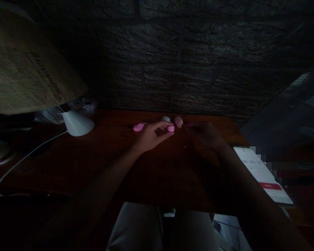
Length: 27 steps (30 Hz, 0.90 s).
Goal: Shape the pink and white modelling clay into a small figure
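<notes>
From the head camera the room is very dim, and the person leans over a dark reddish wooden counter [99,164] with both arms stretched toward its far edge. The left hand [150,136] is loosely curled, thumb and forefinger pinched together on a small pink piece [171,128] at the fingertips. A second, longer pink piece [139,127] lies on the counter just left of that hand, touching or nearly touching its knuckles; I cannot tell which.

Just beyond the left fingertips sit two pale lumps, a whitish one [165,119] and a pinkish one [178,121], side by side and close to the far edge. The right hand [202,134] rests in shadow just right of the pinkish lump, fingers reaching toward it; it is too dark to tell whether it is open or holding anything.

At the far left a white lamp base [77,123] stands on the counter, its white cord [26,157] trailing toward the near left. Above it hangs a lampshade printed like old newspaper [23,76]. At the right edge a lit phone [264,174] lies flat, its screen showing a red bar. A dark brick-patterned wall [199,62] rises behind the counter.
</notes>
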Tool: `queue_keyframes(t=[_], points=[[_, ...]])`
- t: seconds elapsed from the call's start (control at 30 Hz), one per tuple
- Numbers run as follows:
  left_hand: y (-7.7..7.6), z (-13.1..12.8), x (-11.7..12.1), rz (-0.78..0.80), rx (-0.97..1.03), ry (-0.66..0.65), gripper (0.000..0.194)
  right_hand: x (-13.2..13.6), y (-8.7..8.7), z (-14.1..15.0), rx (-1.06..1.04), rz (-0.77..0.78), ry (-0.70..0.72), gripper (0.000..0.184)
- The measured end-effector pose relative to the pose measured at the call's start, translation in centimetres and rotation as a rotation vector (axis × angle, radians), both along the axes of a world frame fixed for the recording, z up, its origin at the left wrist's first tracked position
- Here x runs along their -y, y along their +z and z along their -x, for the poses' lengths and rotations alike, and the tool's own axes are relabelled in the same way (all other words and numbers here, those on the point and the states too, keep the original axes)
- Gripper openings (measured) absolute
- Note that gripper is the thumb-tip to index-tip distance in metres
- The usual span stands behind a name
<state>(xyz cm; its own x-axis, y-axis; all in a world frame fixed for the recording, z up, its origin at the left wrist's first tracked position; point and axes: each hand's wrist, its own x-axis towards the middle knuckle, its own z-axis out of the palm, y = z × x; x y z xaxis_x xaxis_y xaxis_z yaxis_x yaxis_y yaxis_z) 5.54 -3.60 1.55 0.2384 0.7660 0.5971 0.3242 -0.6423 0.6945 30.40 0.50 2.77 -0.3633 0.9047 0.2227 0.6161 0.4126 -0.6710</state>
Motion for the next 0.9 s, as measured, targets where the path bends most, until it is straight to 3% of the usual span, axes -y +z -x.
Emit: queue_keyframes(t=[0.07, 0.1, 0.2, 0.33, 0.73, 0.9], points=[[-0.1, 0.1, 0.0, -0.006, -0.004, 0.001, 0.017, -0.3, 0.4, -0.8, 0.091, 0.029, -0.068, 0.025], [-0.1, 0.1, -0.1, -0.01, -0.005, 0.003, 0.017, -0.3, 0.6, -1.1, 0.126, 0.083, -0.037, 0.025], [-0.2, 0.1, -0.1, -0.008, -0.009, 0.003, 0.017, 0.2, 1.3, -1.2, 0.173, 0.319, 0.228, 0.027], [-0.2, 0.1, 0.0, 0.006, -0.005, -0.004, 0.016, 1.1, 1.6, -0.1, 0.175, 0.422, 0.393, 0.031], [-0.2, -0.1, -0.1, 0.014, -0.032, -0.012, 0.017, 1.5, 1.0, 1.1, 0.18, 0.424, 0.347, 0.024], [-0.2, -0.1, 0.0, 0.015, -0.018, -0.033, 0.015, 1.4, 1.2, 1.1, -0.034, 0.337, 0.318, 0.03]])
